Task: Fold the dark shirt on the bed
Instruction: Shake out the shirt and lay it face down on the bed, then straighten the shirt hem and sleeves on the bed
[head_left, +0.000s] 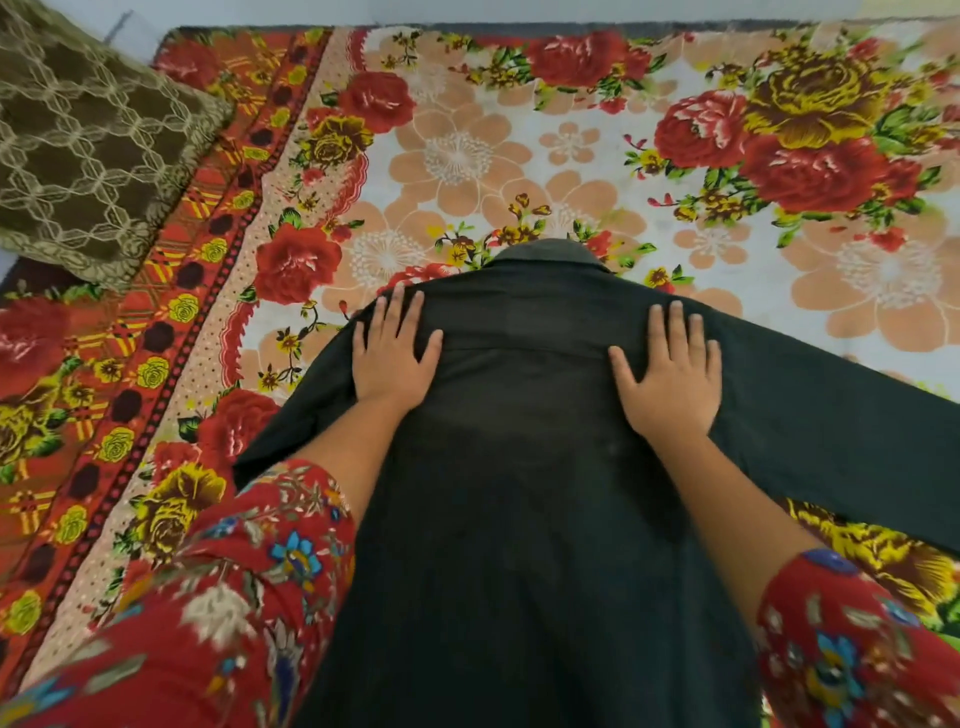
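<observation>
The dark shirt (524, 467) is laid flat on the bed (519, 156), back side up, its collar (550, 257) pointing away toward the far edge. The left hand (392, 353) is pressed palm-down on the left shoulder area — fingers straight and slightly spread, nothing gripped. The right hand (670, 371) is pressed the same way on the right shoulder area, fingers straight and fanned, thumb out toward the middle. One sleeve (831, 415) is stretched out to the right across the floral sheet; the other (296, 415) is angled down on the left. Red flowered cuffs (260, 571) are seen on both forearms. A brown patterned cushion (88, 145) is seen at the top left corner — well apart from the shirt.
</observation>
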